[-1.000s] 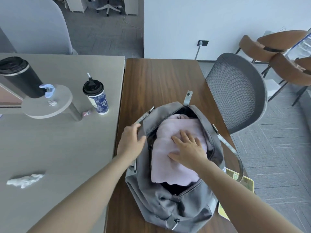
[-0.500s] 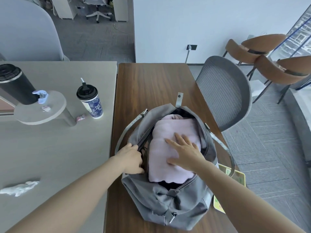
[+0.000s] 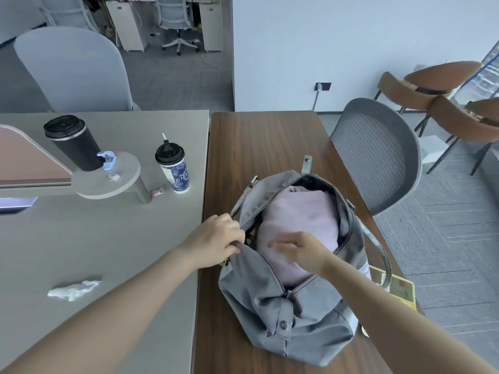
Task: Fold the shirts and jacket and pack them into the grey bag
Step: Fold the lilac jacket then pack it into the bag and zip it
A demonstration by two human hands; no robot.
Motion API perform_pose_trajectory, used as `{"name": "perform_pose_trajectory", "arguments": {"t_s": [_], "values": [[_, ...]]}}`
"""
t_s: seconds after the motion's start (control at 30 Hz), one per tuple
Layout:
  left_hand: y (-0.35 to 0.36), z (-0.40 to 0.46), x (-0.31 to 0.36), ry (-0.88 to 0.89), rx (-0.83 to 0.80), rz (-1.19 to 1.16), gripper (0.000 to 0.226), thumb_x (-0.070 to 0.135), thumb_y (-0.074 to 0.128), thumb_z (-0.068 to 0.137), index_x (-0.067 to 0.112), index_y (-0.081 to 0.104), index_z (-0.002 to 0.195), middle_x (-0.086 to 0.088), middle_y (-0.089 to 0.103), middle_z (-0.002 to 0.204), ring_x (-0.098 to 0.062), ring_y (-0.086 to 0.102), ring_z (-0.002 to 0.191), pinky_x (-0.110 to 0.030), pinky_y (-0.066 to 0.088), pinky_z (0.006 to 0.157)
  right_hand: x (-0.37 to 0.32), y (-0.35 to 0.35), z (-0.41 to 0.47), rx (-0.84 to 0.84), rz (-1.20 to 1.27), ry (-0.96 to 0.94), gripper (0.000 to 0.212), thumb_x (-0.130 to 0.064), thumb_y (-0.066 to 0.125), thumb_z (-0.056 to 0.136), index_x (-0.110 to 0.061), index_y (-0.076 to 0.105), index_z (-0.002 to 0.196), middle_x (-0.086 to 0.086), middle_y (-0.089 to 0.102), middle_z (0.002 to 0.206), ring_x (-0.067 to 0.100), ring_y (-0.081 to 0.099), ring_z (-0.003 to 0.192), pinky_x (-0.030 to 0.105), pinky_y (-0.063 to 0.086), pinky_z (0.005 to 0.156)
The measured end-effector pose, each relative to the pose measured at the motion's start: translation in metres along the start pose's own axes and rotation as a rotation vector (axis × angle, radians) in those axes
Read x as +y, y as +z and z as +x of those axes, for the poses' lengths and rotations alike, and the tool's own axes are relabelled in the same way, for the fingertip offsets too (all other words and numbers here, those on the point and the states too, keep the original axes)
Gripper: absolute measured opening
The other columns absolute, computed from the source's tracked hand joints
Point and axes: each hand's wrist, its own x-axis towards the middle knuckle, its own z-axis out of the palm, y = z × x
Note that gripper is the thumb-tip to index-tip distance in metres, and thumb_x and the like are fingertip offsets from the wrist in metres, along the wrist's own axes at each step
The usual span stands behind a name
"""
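The grey bag (image 3: 272,306) lies open on the brown wooden table (image 3: 262,141), its zip mouth facing up. A folded pale pink garment (image 3: 302,214) fills the opening, with something dark beneath it. My left hand (image 3: 216,238) grips the left edge of the bag's opening. My right hand (image 3: 299,249) hovers over the near part of the pink garment, fingers pointing left and blurred by motion; whether it touches the cloth I cannot tell. The bag's strap (image 3: 378,249) loops out on the right.
A grey table (image 3: 102,238) adjoins on the left with a patterned cup (image 3: 174,168), a black flask (image 3: 74,143) on a round stand, and a crumpled tissue (image 3: 73,288). A grey mesh chair (image 3: 378,155) stands right. A yellow-green booklet (image 3: 397,291) lies under the bag.
My left hand went from resting on the bag's side to gripping the opening's edge. My right hand lifted from pressing flat on the pink garment and swung left.
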Motion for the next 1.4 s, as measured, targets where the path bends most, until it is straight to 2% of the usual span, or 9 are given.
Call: {"name": "perform_pose_trajectory", "arguments": {"t_s": [0.07,0.13,0.47,0.63,0.77,0.97,1.07,1.17,1.4], "values": [[0.004,0.000,0.006,-0.033,0.062,-0.007,0.013,0.013,0.069,0.069,0.021,0.062,0.075,0.009,0.056,0.073,-0.017,0.049,0.073,-0.027,0.038,0.062,-0.016,0.010,-0.017,-0.129,0.221,0.051,0.023,-0.029,0.058,0.093,-0.013,0.070,0.082,-0.003,0.067,0.081,0.007,0.056,0.070,0.023,0.042,0.076],[0.006,-0.001,0.010,-0.077,0.087,-0.029,0.014,0.009,0.069,0.068,0.019,0.061,0.075,0.007,0.056,0.075,-0.016,0.047,0.073,-0.024,0.032,0.060,-0.023,0.017,-0.026,-0.202,0.158,0.084,0.034,-0.041,0.057,0.086,-0.010,0.056,0.073,0.000,0.054,0.070,0.015,0.049,0.067,0.031,0.039,0.072],[0.008,0.008,0.038,-0.081,-0.197,-0.152,0.037,0.002,0.050,0.071,0.025,0.056,0.100,0.008,0.054,0.094,-0.017,0.051,0.095,-0.032,0.041,0.090,-0.032,0.017,-0.057,-0.154,-0.075,0.027,0.033,-0.021,0.063,0.084,-0.014,0.037,0.064,0.001,0.033,0.062,0.012,0.030,0.059,0.032,0.026,0.057],[-0.010,0.017,0.038,0.060,0.077,-0.098,0.022,0.004,0.058,0.057,0.022,0.059,0.070,0.013,0.056,0.069,-0.015,0.050,0.076,-0.032,0.041,0.073,-0.014,0.011,-0.077,-0.155,-0.151,0.142,0.021,-0.034,0.062,0.086,-0.019,0.055,0.074,-0.007,0.050,0.070,0.014,0.046,0.069,0.033,0.039,0.068],[-0.003,0.004,0.051,0.173,0.205,-0.025,0.024,-0.003,0.054,0.056,0.018,0.050,0.067,0.011,0.049,0.067,-0.016,0.046,0.079,-0.026,0.033,0.078,-0.013,0.011,-0.090,-0.098,-0.349,0.156,0.009,-0.029,0.066,0.086,-0.022,0.065,0.089,-0.004,0.061,0.087,0.017,0.055,0.082,0.029,0.043,0.073],[0.006,0.002,0.068,-0.178,0.287,-0.118,0.020,0.015,0.067,0.078,0.020,0.056,0.094,0.006,0.053,0.102,-0.014,0.051,0.091,-0.027,0.044,0.077,-0.019,-0.010,-0.091,0.055,-0.291,0.038,0.010,-0.023,0.075,0.079,-0.029,0.068,0.076,-0.012,0.064,0.069,0.001,0.056,0.067,0.014,0.041,0.064],[0.005,-0.006,0.092,-0.316,0.089,-0.280,0.017,0.040,0.062,0.085,0.026,0.053,0.081,0.014,0.057,0.084,-0.009,0.056,0.075,-0.028,0.043,0.064,-0.014,-0.021,-0.081,-0.007,-0.304,0.017,0.009,-0.014,0.072,0.080,-0.021,0.076,0.083,-0.027,0.063,0.062,-0.006,0.059,0.067,0.009,0.043,0.067],[0.010,-0.002,0.119,-0.479,-0.192,-0.403,0.046,0.063,0.059,0.078,0.018,0.060,0.072,0.006,0.063,0.069,-0.014,0.058,0.066,-0.031,0.041,0.061,-0.015,-0.028,-0.071,-0.023,-0.346,-0.036,0.012,-0.012,0.070,0.082,-0.021,0.077,0.083,-0.030,0.062,0.061,-0.001,0.060,0.070,0.013,0.047,0.072],[0.020,0.016,0.163,-0.725,-0.134,-0.312,0.053,0.067,0.065,0.070,0.014,0.055,0.072,0.003,0.056,0.061,-0.012,0.052,0.059,-0.032,0.032,0.052,-0.011,-0.040,-0.064,-0.057,-0.246,-0.109,0.016,-0.012,0.065,0.084,-0.025,0.073,0.078,-0.007,0.073,0.087,0.016,0.065,0.087,0.030,0.053,0.081]]}}
